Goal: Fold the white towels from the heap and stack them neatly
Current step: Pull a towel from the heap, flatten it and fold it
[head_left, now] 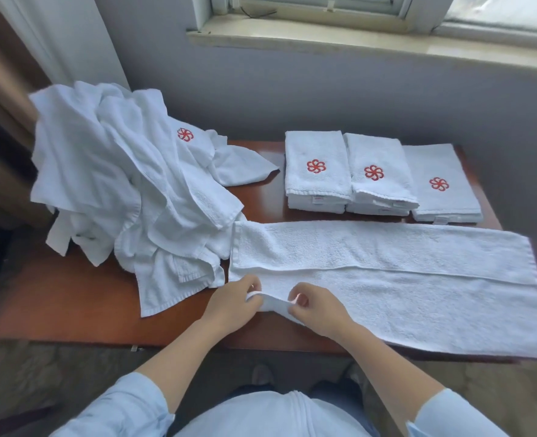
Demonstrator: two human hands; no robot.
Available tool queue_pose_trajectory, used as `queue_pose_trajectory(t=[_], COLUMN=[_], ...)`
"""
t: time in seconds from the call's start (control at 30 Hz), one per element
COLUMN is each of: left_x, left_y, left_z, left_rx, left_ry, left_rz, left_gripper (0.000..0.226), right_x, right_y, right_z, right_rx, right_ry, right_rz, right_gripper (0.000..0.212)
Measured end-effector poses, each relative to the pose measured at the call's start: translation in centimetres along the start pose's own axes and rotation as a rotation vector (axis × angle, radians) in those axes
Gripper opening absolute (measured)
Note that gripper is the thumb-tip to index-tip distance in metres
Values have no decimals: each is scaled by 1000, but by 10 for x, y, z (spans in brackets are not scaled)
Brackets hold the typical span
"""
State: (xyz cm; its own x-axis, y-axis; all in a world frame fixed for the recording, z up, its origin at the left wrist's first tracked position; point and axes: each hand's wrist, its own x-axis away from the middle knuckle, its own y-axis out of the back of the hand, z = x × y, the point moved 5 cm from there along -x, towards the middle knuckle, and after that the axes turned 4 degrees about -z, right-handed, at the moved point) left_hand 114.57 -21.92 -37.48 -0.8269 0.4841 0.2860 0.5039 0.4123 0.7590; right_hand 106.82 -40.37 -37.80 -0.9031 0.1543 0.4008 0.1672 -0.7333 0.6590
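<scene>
Lying lengthwise on the counter [71,304], the partly folded white towel [402,279] is pinched at its near-left edge by the left grip [232,305] and right grip [317,310]. Folding seems underway, and the next move likely carries that end rightward, edges aligned.

Left hand [232,305], right hand [316,310]: both bare. Forearms bare from the wrists back to the sleeves.

Left sleeve [119,405]: pale blue, thin cloth, pushed up and bunched in soft folds well behind the hand. Cuff not made out.

Right sleeve [456,414]: same pale blue, pushed up likewise. A thin lighter line runs along its inner edge.

Shirt [270,414]: same pale blue, behind and between the hands. A long crease runs down its right side.

Trousers [333,394]: dark, perhaps navy. Only a strip shows past the shirt.

Shoe [260,375]: one dark grey toe, blurred, behind the hands and between the forearms.
</scene>
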Motion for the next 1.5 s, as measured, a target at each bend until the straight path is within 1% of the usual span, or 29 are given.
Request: queue_pose_trajectory(t=[0.1, 0.17, 0.27, 0.3, 0.33, 0.43, 0.47, 0.5, 0.63, 0.73, 0.83, 0.97, 1.03, 1.13, 1.23, 1.3, 1.37, 1.43, 1.5], left_x=[-1, -3, -4, -5, -5, -12, -16, -21, -42, -58, -76, -94, -99, -103, -104, -103, -101, -101, -102], left_y=[13, 16, 15, 14, 13, 16, 18, 22, 41, 49, 51, 50, 48, 44, 41, 41, 40, 35, 27], left_z=[11, 13, 12, 12, 12, 8, 5, 2, -1, 0, -3, -8, -10, -8, -9, -17, -30, -46, -64], left_rx=[-13, -4, 4, 14, 35, 127, 154, 171, 137, 55, -66, -304, -400, -478, -556, -576, -559, -501, -403], left_ry=[44, 64, 87, 103, 123, 190, 201, 206, 262, 294, 283, 224, 213, 223, 217, 170, 79, -7, -85], left_rz=[41, 48, 54, 58, 57, 2, -31, -71, -251, -312, -347, -418, -426, -411, -383, -396, -417, -395, -340], left_gripper=[7, 10, 10, 10, 10, 10, 10, 11, 9, 8, 14, 16, 15, 15, 20, 32, 44, 46, 40], right_x=[1, -1, -2, -4, -7, -21, -26, -34, -69, -96, -118, -135, -140, -141, -141, -141, -135, -121, -102], right_y=[-1, 3, 9, 14, 23, 59, 69, 77, 94, 98, 96, 84, 79, 76, 76, 78, 84, 93, 105], right_z=[-2, -4, -13, -14, -15, -7, -3, 2, 12, 10, 2, -16, -22, -27, -26, -23, -23, -27, -36], right_rx=[132, 231, 397, 399, 361, 201, 193, 201, 200, 228, 222, 186, 167, 146, 188, 233, 243, 222, 212], right_ry=[-9, -24, -56, -66, -72, -82, -71, -48, 40, 89, 74, 16, 9, -3, -12, 15, 50, 75, 72], right_rz=[116, 182, 330, 316, 251, -91, -163, -198, -209, -169, -122, -25, -20, -76, -115, -117, -116, -145, -212], right_gripper=[16, 18, 6, 5, 6, 9, 10, 13, 22, 23, 23, 21, 18, 10, 7, 13, 23, 30, 30])
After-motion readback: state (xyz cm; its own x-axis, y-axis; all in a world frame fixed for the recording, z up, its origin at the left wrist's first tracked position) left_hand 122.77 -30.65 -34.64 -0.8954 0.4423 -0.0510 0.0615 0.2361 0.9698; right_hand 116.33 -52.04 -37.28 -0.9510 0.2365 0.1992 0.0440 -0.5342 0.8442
